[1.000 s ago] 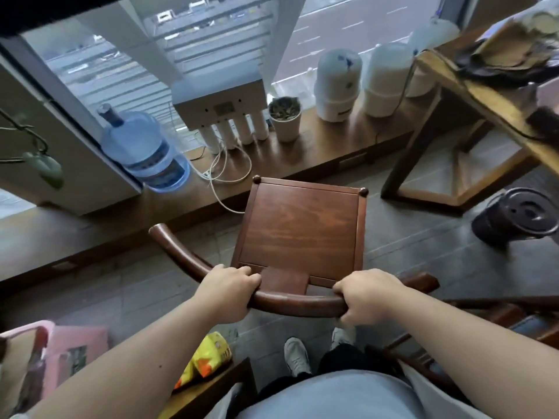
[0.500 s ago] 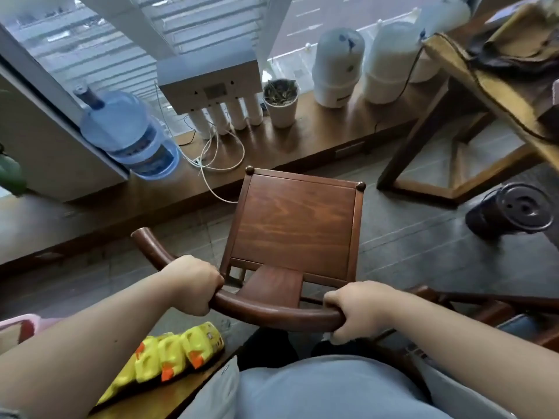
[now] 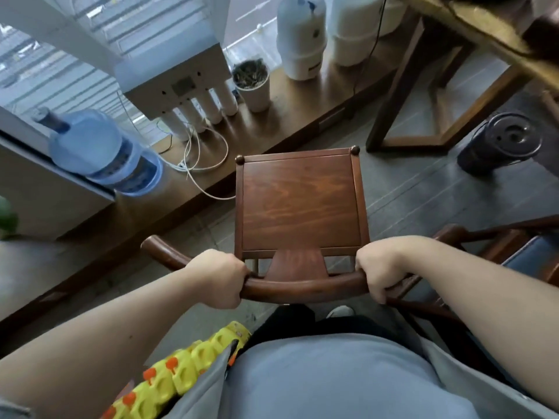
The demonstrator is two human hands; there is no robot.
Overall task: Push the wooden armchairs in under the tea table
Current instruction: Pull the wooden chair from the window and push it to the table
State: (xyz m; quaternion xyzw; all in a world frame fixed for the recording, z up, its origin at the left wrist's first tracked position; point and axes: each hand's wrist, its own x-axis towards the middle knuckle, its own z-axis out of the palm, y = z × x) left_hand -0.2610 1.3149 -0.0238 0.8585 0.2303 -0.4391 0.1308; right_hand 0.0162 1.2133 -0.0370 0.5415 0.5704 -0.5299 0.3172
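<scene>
Wooden armchair (image 3: 299, 204) front toward window ledge (image 3: 290, 116), both hands on backrest.

left hand (image 3: 219, 276), right hand (image 3: 381, 269), gripping armchair (image 3: 299, 204)

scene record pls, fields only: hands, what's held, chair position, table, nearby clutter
left hand: left hand closed on curved back rail
right hand: right hand closed on same rail
held: brown wooden armchair, square seat facing away from the person
table: wooden tea table, upper right; chair seat not under it
floor: dark round cylindrical container beside table leg
ledge: blue water jug, white plant pot, white tank
</scene>
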